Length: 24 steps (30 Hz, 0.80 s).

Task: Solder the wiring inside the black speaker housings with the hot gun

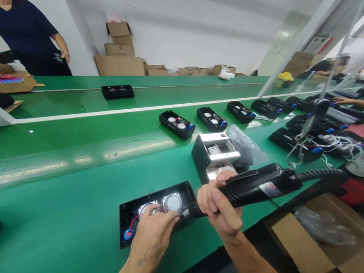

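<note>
My right hand (220, 205) is wrapped round a black electric screwdriver (253, 187), held nearly level with its bit pointing left. The cable leaves its right end, and a metal hook and cord hang above it. My left hand (156, 228) is closed, its fingertips bunched beside the bit's tip; whatever they pinch is hidden. Below both hands lies an open black speaker case (133, 202) with two round speakers, one of them a silver-white driver (172, 203). Red wires and a blue round part (128, 233) sit at its left end. My left hand partly covers the case.
Behind my right hand stands a black-and-silver box-shaped device (215, 152) beside a clear plastic bag (246, 143). Several open speaker cases (177, 124) line the green bench (62, 185). A cardboard box (300, 245) is at lower right. A co-worker (29, 35) stands across the bench.
</note>
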### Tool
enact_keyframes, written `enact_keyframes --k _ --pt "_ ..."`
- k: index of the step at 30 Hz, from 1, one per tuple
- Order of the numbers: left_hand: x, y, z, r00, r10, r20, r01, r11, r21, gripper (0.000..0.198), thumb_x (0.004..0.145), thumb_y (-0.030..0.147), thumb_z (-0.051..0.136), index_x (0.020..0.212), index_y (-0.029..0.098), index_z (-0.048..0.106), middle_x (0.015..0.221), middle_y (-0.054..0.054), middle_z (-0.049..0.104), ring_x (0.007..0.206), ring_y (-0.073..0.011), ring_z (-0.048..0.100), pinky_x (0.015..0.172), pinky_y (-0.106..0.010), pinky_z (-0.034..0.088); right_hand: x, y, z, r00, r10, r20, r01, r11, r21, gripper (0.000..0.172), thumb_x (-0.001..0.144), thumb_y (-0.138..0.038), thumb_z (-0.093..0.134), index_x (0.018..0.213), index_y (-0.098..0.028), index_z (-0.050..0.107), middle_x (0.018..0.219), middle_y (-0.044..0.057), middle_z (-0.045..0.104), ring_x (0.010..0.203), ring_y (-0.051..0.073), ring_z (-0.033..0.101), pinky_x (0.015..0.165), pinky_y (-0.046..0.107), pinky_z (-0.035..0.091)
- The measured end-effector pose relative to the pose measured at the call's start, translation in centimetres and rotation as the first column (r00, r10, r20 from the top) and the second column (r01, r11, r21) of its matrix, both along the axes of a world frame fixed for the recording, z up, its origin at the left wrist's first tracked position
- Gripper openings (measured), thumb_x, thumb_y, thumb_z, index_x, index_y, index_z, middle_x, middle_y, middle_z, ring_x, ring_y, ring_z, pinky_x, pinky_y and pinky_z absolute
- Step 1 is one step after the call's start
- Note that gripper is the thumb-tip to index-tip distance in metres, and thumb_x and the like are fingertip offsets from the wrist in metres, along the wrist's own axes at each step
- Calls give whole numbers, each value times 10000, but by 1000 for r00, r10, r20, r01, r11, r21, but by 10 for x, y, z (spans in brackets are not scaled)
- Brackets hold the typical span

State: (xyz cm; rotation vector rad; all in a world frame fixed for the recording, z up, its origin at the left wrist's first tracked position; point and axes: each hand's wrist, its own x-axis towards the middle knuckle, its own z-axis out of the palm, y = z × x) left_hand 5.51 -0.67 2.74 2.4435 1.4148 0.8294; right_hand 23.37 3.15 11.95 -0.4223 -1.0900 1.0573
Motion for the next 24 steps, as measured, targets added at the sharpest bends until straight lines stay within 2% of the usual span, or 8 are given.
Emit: enact_keyframes --k 6,9,11,12,15,18,24 --pt "0 -1 4 1000 5 -4 -5 1000 11 285 1094 203 431 1037 259 705 748 44 776 645 -140 723 969 -422 551 -2 -1 -2 998 0 69 1 1000 -17 155 1021 -260 621 1145 -321 548 580 -122 424 408 89 381 422 204 411" --pt "-2 -1 4 1000 8 1 -8 1000 -11 100 1005 291 649 1098 260 668 849 19 816 749 -210 756 955 -471 578 -4 -2 -6 995 28 100 -26 1000 -17 169 1022 -250 621 1153 -317 539 603 -118 453 422 88 412 440 212 421" --pt "-3 -2 3 1000 27 5 -26 999 -41 336 860 245 813 1135 264 623 929 4 835 907 -278 771 928 -479 596 -5 -2 -8 993 50 106 -49 999 -10 183 1022 -228 620 1163 -313 539 606 -118 461 427 85 421 444 208 414" --pt "-4 -2 2 999 40 6 -39 998 -58 409 813 179 834 1139 269 603 949 6 838 975 -297 765 918 -471 602 -6 -2 -10 993 56 107 -55 998 -12 187 1022 -223 622 1165 -310 539 603 -119 461 428 85 423 445 207 412" --pt "-4 -3 1 998 58 16 -56 992 -111 444 800 28 753 1114 283 568 959 25 833 1017 -290 747 879 -436 608 -8 -2 -12 992 51 116 -47 998 -34 180 1018 -246 639 1151 -302 532 588 -123 457 419 87 420 436 210 412" --pt "-3 -3 4 998 61 29 -56 989 -138 422 805 26 737 1094 278 561 955 20 824 1006 -288 734 827 -417 609 -10 -1 -14 990 58 128 -50 997 -60 184 1007 -286 661 1128 -302 524 576 -126 456 403 89 411 422 216 405" --pt "-4 -2 13 998 34 53 -26 987 -157 321 855 46 685 1065 265 579 964 -2 817 976 -273 740 820 -412 616 -15 1 -20 988 90 123 -82 994 -66 190 1011 -268 664 1136 -296 524 589 -131 467 401 76 410 431 209 389"
